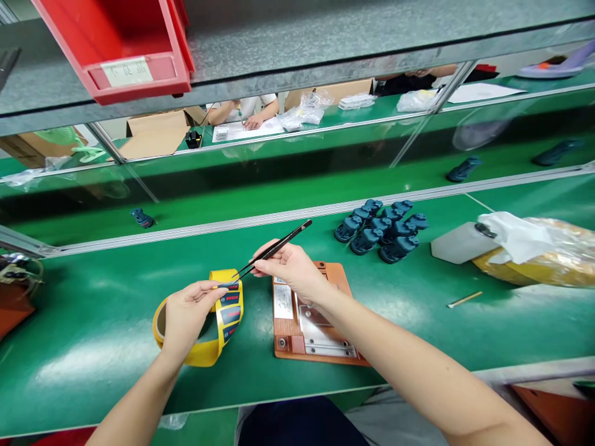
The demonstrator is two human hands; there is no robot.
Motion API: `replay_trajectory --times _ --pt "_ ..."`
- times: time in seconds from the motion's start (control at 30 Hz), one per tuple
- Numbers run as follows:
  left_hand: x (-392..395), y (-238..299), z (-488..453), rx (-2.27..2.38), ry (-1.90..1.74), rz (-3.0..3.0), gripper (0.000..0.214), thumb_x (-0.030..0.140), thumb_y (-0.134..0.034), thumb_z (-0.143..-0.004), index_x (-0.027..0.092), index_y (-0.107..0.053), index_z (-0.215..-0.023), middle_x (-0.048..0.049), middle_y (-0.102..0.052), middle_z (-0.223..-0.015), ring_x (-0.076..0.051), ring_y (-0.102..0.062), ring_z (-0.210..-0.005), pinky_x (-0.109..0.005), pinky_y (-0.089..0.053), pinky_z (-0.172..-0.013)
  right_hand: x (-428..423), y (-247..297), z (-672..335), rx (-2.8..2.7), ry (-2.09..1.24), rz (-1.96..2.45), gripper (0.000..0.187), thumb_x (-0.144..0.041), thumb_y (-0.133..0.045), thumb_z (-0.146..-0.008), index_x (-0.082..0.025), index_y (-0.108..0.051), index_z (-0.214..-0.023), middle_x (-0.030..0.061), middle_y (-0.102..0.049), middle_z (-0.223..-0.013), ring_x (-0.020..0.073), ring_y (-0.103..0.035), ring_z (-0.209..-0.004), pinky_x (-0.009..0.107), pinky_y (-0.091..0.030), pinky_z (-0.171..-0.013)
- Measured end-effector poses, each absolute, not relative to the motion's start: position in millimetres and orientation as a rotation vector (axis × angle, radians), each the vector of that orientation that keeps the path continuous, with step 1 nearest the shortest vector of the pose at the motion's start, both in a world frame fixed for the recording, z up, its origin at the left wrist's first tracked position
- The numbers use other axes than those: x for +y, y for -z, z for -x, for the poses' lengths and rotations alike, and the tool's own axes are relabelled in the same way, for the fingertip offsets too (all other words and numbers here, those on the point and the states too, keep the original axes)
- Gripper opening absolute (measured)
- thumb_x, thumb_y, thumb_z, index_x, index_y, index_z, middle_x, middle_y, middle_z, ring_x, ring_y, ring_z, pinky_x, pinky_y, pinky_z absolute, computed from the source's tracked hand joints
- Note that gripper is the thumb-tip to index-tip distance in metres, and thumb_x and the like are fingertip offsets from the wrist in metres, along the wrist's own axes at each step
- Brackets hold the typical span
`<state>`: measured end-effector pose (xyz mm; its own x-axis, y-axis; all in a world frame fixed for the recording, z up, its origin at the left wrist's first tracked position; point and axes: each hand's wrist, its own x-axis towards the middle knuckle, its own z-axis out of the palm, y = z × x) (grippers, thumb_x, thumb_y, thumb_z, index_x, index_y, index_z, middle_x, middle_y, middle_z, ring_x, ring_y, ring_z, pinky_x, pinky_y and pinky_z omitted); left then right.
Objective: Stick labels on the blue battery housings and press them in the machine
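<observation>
My left hand (pixel 188 316) pinches the end of a yellow backing strip (pixel 229 313) that carries dark blue BOSCH labels, and the rest of the strip curls into a loose roll below it. My right hand (pixel 290 269) grips black pointed tweezers (pixel 274 248), their tips close to the label at my left fingers. Just under my right wrist lies an orange-brown fixture plate (pixel 288 341) with a metal insert, partly hidden by that hand. Several dark blue moulded plastic parts (pixel 381 232) stand grouped on the green belt beyond the plate.
To the right lie a white container (pixel 462 243), a plastic bag (pixel 534 251) and a thin wooden stick (pixel 465 299). A red bin (pixel 123 46) sits on a grey shelf (pixel 297 49) overhead. Beyond another green belt, a co-worker's hands (pixel 244 114) rest on papers.
</observation>
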<state>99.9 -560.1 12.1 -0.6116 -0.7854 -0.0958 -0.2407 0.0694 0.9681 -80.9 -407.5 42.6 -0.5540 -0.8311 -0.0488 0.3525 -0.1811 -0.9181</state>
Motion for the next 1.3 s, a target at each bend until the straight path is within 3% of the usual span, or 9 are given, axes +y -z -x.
replay_trajectory --times 0.17,0.57,0.7,0.77,0.9,1.07,1.2,1.3 --pt "-562 -11 -99 -1.918 1.517 -1.057 0.029 0.039 -0.089 -0.064 0.018 -0.081 -0.083 -0.0058 -0.080 -0.079 -0.024 -0.076 -0.075 -0.029 -0.061 -0.068 -406 -42 80 1.288 1.842 0.640 0.042 -0.042 -0.093 -0.063 -0.017 -0.069 -0.087 0.0024 -0.073 -0.080 0.0184 -0.073 -0.076 0.035 -0.061 -0.079" --pt "-558 -24 -89 -2.134 1.384 -1.038 0.036 0.052 -0.082 -0.069 0.020 -0.081 -0.084 -0.0065 -0.081 -0.085 -0.027 -0.076 -0.080 -0.030 -0.058 -0.070 -403 -40 82 1.369 1.824 0.735 0.041 -0.049 -0.088 -0.067 -0.018 -0.067 -0.084 0.0020 -0.071 -0.078 0.0193 -0.072 -0.074 0.035 -0.059 -0.077" --pt "-565 -35 -70 -2.647 0.875 -0.867 0.047 0.059 -0.051 -0.092 0.023 -0.080 -0.096 -0.0062 -0.081 -0.098 -0.027 -0.074 -0.090 -0.031 -0.054 -0.079 -390 -41 90 1.514 1.867 0.812 0.037 -0.050 -0.084 -0.072 -0.019 -0.066 -0.082 0.0020 -0.070 -0.076 0.0202 -0.071 -0.075 0.036 -0.058 -0.077" --pt "-571 -35 -54 -2.889 0.556 -0.813 0.055 0.061 -0.040 -0.096 0.022 -0.078 -0.101 -0.0084 -0.080 -0.098 -0.029 -0.074 -0.091 -0.033 -0.052 -0.079 -377 -41 100 1.591 1.875 0.831 0.034 -0.049 -0.082 -0.075 -0.020 -0.066 -0.083 0.0022 -0.070 -0.077 0.0207 -0.071 -0.077 0.036 -0.058 -0.077" --pt "-581 -20 -22 -3.060 0.354 -0.801 0.063 0.065 -0.043 -0.092 0.014 -0.074 -0.108 -0.0173 -0.078 -0.088 -0.037 -0.073 -0.089 -0.039 -0.050 -0.078 -341 -38 126 1.723 1.839 0.836 0.032 -0.046 -0.080 -0.076 -0.020 -0.064 -0.084 0.0026 -0.070 -0.078 0.0204 -0.070 -0.077 0.035 -0.057 -0.076" --pt "-582 -13 -4 -3.245 0.222 -0.772 0.081 0.073 -0.041 -0.090 0.018 -0.050 -0.147 -0.0199 -0.076 -0.107 -0.041 -0.070 -0.102 -0.044 -0.051 -0.080 -300 -30 146 1.656 1.747 0.777 0.035 -0.048 -0.078 -0.079 -0.020 -0.058 -0.088 0.0020 -0.070 -0.079 0.0197 -0.072 -0.076 0.035 -0.058 -0.073" --pt "-569 -29 -10 -3.174 -0.030 -0.849 0.077 0.070 -0.037 -0.094 0.018 -0.048 -0.148 -0.0217 -0.074 -0.109 -0.045 -0.070 -0.098 -0.050 -0.052 -0.076 -285 -21 149 1.619 1.681 0.767 0.034 -0.049 -0.075 -0.083 -0.021 -0.056 -0.088 0.0023 -0.070 -0.080 0.0204 -0.072 -0.078 0.037 -0.059 -0.075" --pt "-544 -34 -24 -2.904 0.089 -0.657 0.059 0.058 -0.042 -0.098 0.018 -0.058 -0.139 -0.0171 -0.073 -0.113 -0.039 -0.068 -0.105 -0.047 -0.053 -0.084 -282 -15 150 1.599 1.688 0.780 0.034 -0.049 -0.076 -0.082 -0.021 -0.056 -0.086 0.0023 -0.070 -0.080 0.0209 -0.071 -0.079 0.038 -0.058 -0.076"
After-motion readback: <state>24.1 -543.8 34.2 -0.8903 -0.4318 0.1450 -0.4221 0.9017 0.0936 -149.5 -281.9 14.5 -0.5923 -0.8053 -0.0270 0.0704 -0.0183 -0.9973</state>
